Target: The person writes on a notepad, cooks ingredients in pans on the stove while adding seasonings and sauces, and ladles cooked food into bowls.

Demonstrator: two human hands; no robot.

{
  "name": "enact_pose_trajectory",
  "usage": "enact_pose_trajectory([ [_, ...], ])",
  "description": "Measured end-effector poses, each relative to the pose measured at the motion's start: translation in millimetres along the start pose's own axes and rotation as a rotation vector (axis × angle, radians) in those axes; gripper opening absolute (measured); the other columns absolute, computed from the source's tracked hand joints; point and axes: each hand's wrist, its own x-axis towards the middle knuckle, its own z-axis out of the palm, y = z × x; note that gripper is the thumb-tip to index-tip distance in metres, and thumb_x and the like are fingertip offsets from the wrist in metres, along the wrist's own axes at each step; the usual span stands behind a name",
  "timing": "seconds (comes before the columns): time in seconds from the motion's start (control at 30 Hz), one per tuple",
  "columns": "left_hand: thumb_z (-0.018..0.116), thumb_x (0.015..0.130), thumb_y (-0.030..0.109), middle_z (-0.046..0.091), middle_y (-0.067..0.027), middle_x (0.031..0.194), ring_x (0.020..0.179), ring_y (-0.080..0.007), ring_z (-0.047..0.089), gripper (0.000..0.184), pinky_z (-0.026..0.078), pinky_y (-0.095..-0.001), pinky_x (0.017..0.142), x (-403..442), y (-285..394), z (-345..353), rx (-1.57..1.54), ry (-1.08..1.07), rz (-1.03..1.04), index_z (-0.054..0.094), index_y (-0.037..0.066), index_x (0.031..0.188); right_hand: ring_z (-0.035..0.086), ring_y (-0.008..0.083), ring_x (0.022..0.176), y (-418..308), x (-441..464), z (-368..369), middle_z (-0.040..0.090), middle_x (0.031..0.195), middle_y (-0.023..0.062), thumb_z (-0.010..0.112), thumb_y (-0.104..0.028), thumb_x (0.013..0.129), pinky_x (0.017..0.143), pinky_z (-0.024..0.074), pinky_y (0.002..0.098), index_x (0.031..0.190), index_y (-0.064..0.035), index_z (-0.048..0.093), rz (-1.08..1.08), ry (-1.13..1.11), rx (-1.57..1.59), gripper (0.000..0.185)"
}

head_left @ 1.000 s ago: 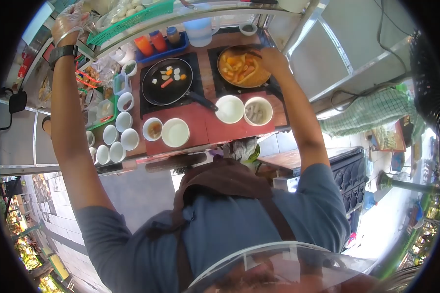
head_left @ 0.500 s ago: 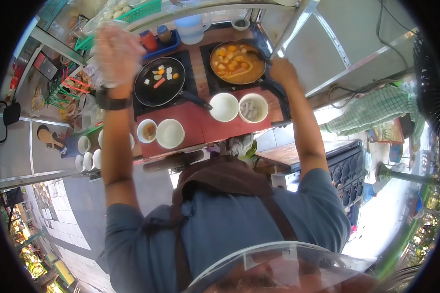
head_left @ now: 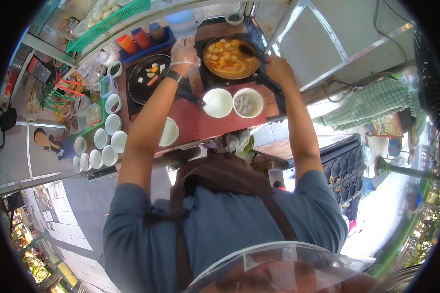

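My right hand (head_left: pixel 280 71) is closed around the handle of a dark cooking spoon (head_left: pixel 248 50), whose head dips into the right-hand pan (head_left: pixel 220 76). That pan holds orange-brown broth with several chunks and a long curved piece. My left hand (head_left: pixel 186 54), in a clear plastic glove, hovers between the two pans with its fingers drawn together; anything inside them is hidden. Just left of it is a black frying pan (head_left: pixel 137 90) with several small white, orange and pink pieces. In front of the burners stand a white bowl (head_left: pixel 218 103) and another bowl with greyish strips (head_left: pixel 248 103).
A blue tray (head_left: pixel 166 41) carries sauce bottles, beside a water jug (head_left: pixel 182 23). Several white cups (head_left: pixel 101 139) cluster at the left. A green basket (head_left: pixel 108 25) stands at the back left. The left pan's handle (head_left: pixel 191 97) juts toward the bowls.
My left hand has swung right, from beside the sauce bottles to between the pans. The spoon has shifted slightly in the broth, with my right hand still on it.
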Motion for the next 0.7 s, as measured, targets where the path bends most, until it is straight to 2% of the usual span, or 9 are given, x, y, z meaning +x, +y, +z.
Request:
enact_pose_trajectory([
  [0.03,0.059,0.106,0.032,0.059,-0.0046,0.064,0.052,-0.0176,0.064,0.029,0.047,-0.0328,0.046,5.2,-2.4,4.1,0.011,0.016,-0.074,0.062,0.004,0.105,0.069,0.0408,0.112,2.9,-0.7,7.5,0.073,0.116,0.0196,0.058,-0.017,0.089,0.097,0.0541,0.0501,0.118,-0.0106,0.07,-0.058,-0.008,0.0,0.032],
  [0.07,0.059,0.106,0.032,0.059,-0.0046,0.064,0.052,-0.0176,0.064,0.029,0.047,-0.0328,0.046,11.5,-4.5,8.8,0.01,0.018,-0.068,0.062,0.004,0.105,0.069,0.0411,0.111,5.2,3.6,11.6,0.074,0.115,0.0193,0.058,-0.017,0.089,0.096,0.0544,0.0495,0.118,-0.011,0.07,-0.123,-0.014,-0.003,0.032],
  [0.17,0.064,0.102,0.027,0.074,-0.0095,0.073,0.065,-0.0151,0.071,0.026,0.054,-0.033,0.063,33.2,-20.8,19.5,0.255,0.103,-0.053,0.072,0.002,0.106,0.07,0.0408,0.107,-25.1,-33.6,-33.9,0.074,0.112,0.0203,0.059,-0.017,0.087,0.094,0.0545,0.0496,0.116,-0.0111,0.07,-0.087,0.044,0.062,0.032],
  [0.33,0.064,0.101,0.023,0.073,-0.0087,0.072,0.063,-0.0146,0.069,0.024,0.053,-0.0319,0.059,46.2,-26.3,41.6,-0.021,0.102,-0.049,0.073,0.0,0.103,0.071,0.0406,0.102,-38.7,-67.9,-65.1,0.074,0.108,0.0201,0.06,-0.017,0.085,0.09,0.0551,0.0487,0.116,-0.0098,0.07,-0.14,0.108,0.053,0.033],
  [0.47,0.058,0.106,0.022,0.073,-0.0146,0.079,0.072,-0.0217,0.072,0.026,0.058,-0.0308,0.071,44.9,-17.5,46.8,-0.203,0.0,-0.168,0.069,-0.002,0.104,0.071,0.0395,0.093,-59.5,-95.7,-95.7,0.074,0.099,0.0197,0.06,-0.015,0.085,0.083,0.0543,0.0473,0.115,-0.0073,0.07,-0.145,0.163,0.243,0.032],
  [0.57,0.061,0.104,0.026,0.075,-0.0138,0.086,0.079,-0.0219,0.074,0.028,0.058,-0.0338,0.075,69.7,-41.9,55.5,-0.113,-0.034,-0.143,0.072,0.0,0.106,0.071,0.0387,0.087,-67.4,-105.0,-101.3,0.073,0.093,0.0193,0.06,-0.015,0.085,0.08,0.0538,0.0466,0.114,-0.0064,0.07,-0.194,0.203,0.295,0.032],
  [0.6,0.062,0.103,0.028,0.076,-0.0127,0.091,0.082,-0.0215,0.074,0.028,0.058,-0.0347,0.077,74.2,-46.0,56.6,0.174,0.013,0.103,0.073,0.003,0.108,0.071,0.0384,0.085,-68.6,-106.9,-101.7,0.073,0.091,0.0191,0.061,-0.015,0.084,0.079,0.0537,0.0463,0.114,-0.0064,0.07,-0.221,0.216,0.306,0.032],
  [0.67,0.063,0.101,0.031,0.078,-0.0116,0.096,0.086,-0.021,0.074,0.029,0.057,-0.0357,0.08,80.0,-56.0,61.6,0.458,0.06,0.349,0.075,0.006,0.109,0.07,0.0382,0.085,-69.5,-109.4,-102.2,0.073,0.091,0.0188,0.061,-0.015,0.084,0.079,0.0538,0.0457,0.114,-0.0065,0.07,-0.242,0.23,0.301,0.033],
  [0.7,0.061,0.102,0.031,0.077,-0.0127,0.104,0.09,-0.0233,0.073,0.03,0.056,-0.0347,0.084,56.1,-22.7,64.5,0.415,0.038,0.163,0.075,0.006,0.111,0.07,0.0381,0.084,-70.1,-109.7,-102.2,0.073,0.09,0.0186,0.062,-0.015,0.084,0.078,0.0538,0.0452,0.114,-0.0065,0.07,-0.265,0.243,0.299,0.033],
])
